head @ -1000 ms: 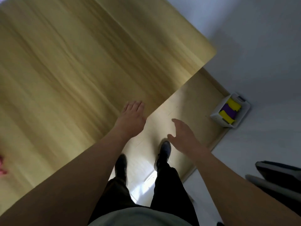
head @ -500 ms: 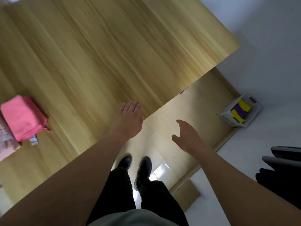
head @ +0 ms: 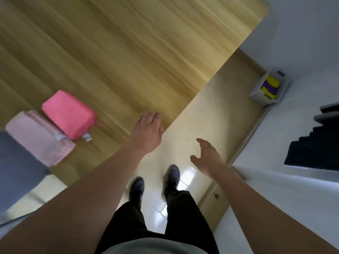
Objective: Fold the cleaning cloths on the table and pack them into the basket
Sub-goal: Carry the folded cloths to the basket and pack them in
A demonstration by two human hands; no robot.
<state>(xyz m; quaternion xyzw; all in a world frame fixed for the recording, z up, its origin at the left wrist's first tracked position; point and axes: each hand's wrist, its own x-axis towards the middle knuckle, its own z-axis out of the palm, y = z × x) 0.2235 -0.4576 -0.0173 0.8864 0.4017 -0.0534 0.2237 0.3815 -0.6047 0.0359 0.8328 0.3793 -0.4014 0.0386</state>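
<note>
A folded bright pink cloth [head: 68, 113] lies on the wooden table [head: 128, 52] at the left, with a folded pale pink cloth [head: 39, 137] beside it. Part of a grey-blue cloth [head: 16, 169] shows at the left edge. My left hand [head: 148, 131] hovers flat over the table's near edge, fingers straight, holding nothing. To its right, my right hand [head: 206, 157] hangs over the floor, fingers relaxed and empty. A white basket [head: 256, 95] stands on the floor at the right, holding yellow and purple folded cloths [head: 270, 87].
My feet in dark shoes [head: 156, 180] stand on the pale floor beside the table. A wooden skirting strip [head: 244, 142] runs along the floor to the basket. Dark objects [head: 315, 149] sit at the right edge.
The view has swung left: the pink cloths and the grey-blue one have come into sight and the basket has shifted to the right. Both hands stay open and empty.
</note>
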